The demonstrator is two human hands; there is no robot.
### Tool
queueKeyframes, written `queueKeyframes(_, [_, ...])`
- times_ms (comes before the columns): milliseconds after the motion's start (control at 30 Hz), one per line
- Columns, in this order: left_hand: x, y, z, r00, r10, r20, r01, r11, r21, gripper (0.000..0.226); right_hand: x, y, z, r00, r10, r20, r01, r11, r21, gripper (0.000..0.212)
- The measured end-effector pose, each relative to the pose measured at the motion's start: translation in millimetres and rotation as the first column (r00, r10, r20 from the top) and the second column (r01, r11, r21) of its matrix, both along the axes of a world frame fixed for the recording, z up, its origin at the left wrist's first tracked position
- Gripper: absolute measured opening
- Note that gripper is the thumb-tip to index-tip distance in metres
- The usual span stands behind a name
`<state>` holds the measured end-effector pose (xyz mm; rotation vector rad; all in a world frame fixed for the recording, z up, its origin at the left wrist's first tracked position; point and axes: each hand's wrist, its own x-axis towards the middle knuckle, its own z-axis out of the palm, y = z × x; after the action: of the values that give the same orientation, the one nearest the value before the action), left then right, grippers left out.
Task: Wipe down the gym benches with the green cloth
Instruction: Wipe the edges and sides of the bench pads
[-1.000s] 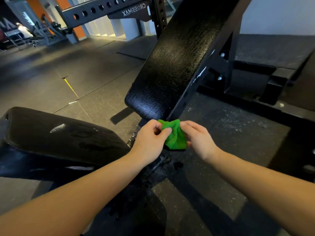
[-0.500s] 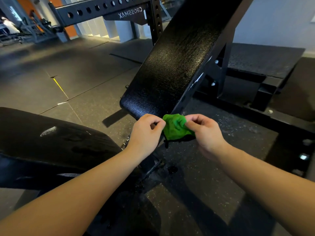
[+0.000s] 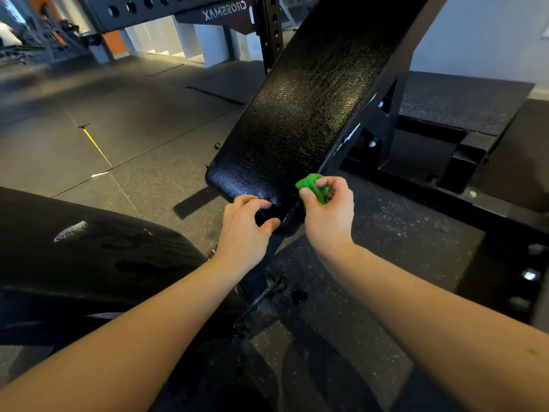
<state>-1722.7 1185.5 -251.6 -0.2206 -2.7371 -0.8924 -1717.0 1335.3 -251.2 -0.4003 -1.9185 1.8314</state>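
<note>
**Green cloth wadded in the right hand at the foot of the backrest**

Nearest the camera, the seat pad (image 3: 89, 257) is seen low on the left, with a pale smear and dull streaks on its black surface. Just beyond it, the left hand (image 3: 246, 224) is held with fingers and thumb curled at the lower end of the inclined backrest pad (image 3: 309, 114). Whether that end is gripped or only hovered over cannot be told. Beside it, the green cloth (image 3: 310, 185) is pinched into a tight wad between the thumb and curled fingers of the right hand (image 3: 328, 215), close to the pad's lower right corner. Contact with the vinyl cannot be confirmed. Farther off, the rubber floor (image 3: 133, 138) and a perforated rack beam (image 3: 178, 7) are visible.

With the cloth bunched so small, only a narrow strip would likely be covered at each stroke, and patches of the long, grained pad could be missed. Because the wad is held by the fingertips alone, it could be dragged out of the pinch by the textured surface and dropped onto the gritty floor. Knuckles could also be caught on the bolted steel frame (image 3: 377, 126) that runs along the pad's right edge.

Half a second earlier the cloth was held between both hands. It is now carried by the right hand alone. The left hand has been taken off it and lowered toward the pad's end.
</note>
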Motion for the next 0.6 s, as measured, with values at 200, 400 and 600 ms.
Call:
queueKeyframes(200, [-6.1, -3.0, -4.0, 1.0, -0.016, -0.002, 0.016, 0.999, 0.046, 0.028, 15.6, -16.6, -22.5, 0.996, 0.027, 0.086, -0.019, 0.996, -0.092, 0.015])
queueKeyframes(400, [-7.7, -3.3, -4.6, 1.0, -0.013, 0.013, 0.012, 0.997, 0.07, 0.026, 18.1, -14.4, -21.9, 0.989, 0.064, 0.133, -0.033, 0.974, -0.225, 0.011])
queueKeyframes(600, [-5.3, 0.8, -1.4, 0.998, -0.001, 0.055, -0.002, 0.999, 0.051, 0.025, -35.5, 28.3, 12.8, 0.987, -0.159, -0.008, 0.155, 0.973, -0.172, 0.009])
